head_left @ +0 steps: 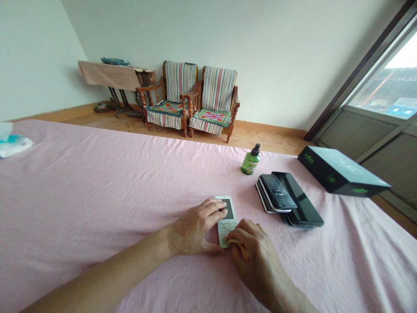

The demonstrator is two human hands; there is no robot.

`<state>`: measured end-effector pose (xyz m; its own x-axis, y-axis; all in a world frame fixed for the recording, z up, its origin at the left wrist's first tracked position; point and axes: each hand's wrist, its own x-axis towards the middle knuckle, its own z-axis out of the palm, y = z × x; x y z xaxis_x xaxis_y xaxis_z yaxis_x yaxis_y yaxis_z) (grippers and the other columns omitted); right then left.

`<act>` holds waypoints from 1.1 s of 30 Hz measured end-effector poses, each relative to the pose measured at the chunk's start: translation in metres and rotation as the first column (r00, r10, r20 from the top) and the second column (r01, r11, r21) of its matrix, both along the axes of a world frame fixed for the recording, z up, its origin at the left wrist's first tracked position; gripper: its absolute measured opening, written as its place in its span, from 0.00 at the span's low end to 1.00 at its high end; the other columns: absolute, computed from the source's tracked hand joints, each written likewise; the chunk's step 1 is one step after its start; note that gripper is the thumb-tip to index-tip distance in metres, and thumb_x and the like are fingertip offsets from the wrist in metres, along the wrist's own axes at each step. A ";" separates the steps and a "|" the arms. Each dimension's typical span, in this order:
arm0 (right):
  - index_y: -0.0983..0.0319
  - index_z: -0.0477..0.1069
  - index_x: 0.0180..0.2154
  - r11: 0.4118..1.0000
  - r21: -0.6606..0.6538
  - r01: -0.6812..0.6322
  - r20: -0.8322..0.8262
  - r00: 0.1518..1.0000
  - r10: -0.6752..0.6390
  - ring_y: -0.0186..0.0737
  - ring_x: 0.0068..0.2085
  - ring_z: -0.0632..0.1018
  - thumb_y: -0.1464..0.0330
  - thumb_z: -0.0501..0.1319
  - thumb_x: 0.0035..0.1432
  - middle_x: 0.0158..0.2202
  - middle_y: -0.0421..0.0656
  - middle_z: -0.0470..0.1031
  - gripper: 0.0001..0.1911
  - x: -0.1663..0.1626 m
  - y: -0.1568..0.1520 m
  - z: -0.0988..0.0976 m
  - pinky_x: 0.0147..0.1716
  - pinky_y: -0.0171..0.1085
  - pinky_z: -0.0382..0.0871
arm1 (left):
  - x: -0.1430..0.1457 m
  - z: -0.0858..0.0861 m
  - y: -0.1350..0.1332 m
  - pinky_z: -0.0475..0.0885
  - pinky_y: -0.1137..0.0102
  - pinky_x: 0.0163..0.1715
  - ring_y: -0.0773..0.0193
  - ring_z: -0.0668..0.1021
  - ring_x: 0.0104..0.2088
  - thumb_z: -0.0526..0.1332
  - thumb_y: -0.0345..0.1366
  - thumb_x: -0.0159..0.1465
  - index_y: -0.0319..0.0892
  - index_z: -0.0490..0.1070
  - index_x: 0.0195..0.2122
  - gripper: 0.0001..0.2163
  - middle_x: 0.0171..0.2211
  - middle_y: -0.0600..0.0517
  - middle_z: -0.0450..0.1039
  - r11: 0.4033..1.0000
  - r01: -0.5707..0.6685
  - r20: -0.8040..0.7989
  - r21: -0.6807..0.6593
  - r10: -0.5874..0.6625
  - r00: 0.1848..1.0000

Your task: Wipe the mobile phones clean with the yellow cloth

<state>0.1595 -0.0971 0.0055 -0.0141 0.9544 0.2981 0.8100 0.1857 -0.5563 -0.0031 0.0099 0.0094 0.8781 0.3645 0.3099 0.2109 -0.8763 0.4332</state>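
Observation:
A small white keypad phone (226, 219) lies flat on the pink cloth (114, 187). My left hand (195, 228) rests on its left side, fingers curled over the screen edge and holding it down. My right hand (256, 256) is closed in a pinch at the phone's lower keypad, with a small yellowish thing between the fingers that I cannot make out.
Right of the phone is a stack of dark phones (288, 198). A green spray bottle (250, 161) stands behind them, and a black box (342, 171) lies at the far right. A white and blue packet (13, 141) sits at the left edge. Two wooden armchairs (195, 102) stand by the wall.

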 end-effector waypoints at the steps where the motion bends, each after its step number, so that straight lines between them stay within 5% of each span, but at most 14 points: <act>1: 0.60 0.72 0.25 1.000 -0.004 -0.006 0.004 1.000 0.006 0.37 0.31 0.69 0.83 0.56 0.47 0.28 0.40 0.70 0.13 -0.001 0.001 0.000 0.32 0.36 0.55 | 0.000 0.000 0.000 0.64 0.51 0.57 0.44 0.67 0.57 0.70 0.48 0.51 0.31 0.68 0.52 0.33 0.54 0.33 0.67 1.000 0.001 0.003 -0.003 -0.001 1.000; 12: 0.59 0.74 0.29 0.994 0.031 -0.101 0.008 0.995 0.101 0.38 0.33 0.71 0.83 0.57 0.50 0.30 0.41 0.71 0.14 -0.012 0.001 0.000 0.33 0.35 0.60 | -0.001 -0.003 0.002 0.64 0.50 0.57 0.44 0.68 0.57 0.70 0.45 0.51 0.34 0.67 0.53 0.32 0.54 0.35 0.68 1.000 0.006 0.016 0.003 -0.006 1.000; 21: 0.61 0.70 0.24 0.996 0.035 0.085 -0.001 0.996 -0.085 0.37 0.27 0.70 0.79 0.53 0.52 0.25 0.41 0.68 0.12 0.033 -0.003 -0.004 0.26 0.34 0.61 | -0.001 -0.003 0.001 0.64 0.49 0.56 0.43 0.67 0.57 0.69 0.52 0.50 0.35 0.68 0.54 0.34 0.54 0.34 0.67 1.000 -0.015 0.038 -0.008 0.016 0.999; 26: 0.61 0.72 0.31 0.998 0.062 -0.007 -0.132 0.991 0.015 0.38 0.32 0.72 0.80 0.52 0.54 0.30 0.43 0.69 0.13 0.030 0.005 -0.003 0.30 0.35 0.65 | 0.000 -0.004 0.001 0.64 0.50 0.56 0.43 0.67 0.57 0.71 0.49 0.49 0.33 0.68 0.53 0.34 0.54 0.34 0.67 1.000 -0.013 0.046 -0.010 0.014 0.999; 33: 0.61 0.72 0.32 0.994 0.019 -0.112 -0.033 0.993 0.112 0.38 0.34 0.70 0.82 0.52 0.54 0.32 0.42 0.67 0.14 0.028 0.011 -0.006 0.34 0.36 0.61 | 0.000 -0.002 0.000 0.65 0.52 0.56 0.43 0.67 0.57 0.72 0.48 0.48 0.32 0.69 0.52 0.35 0.54 0.34 0.67 1.000 -0.007 0.032 0.008 0.007 0.999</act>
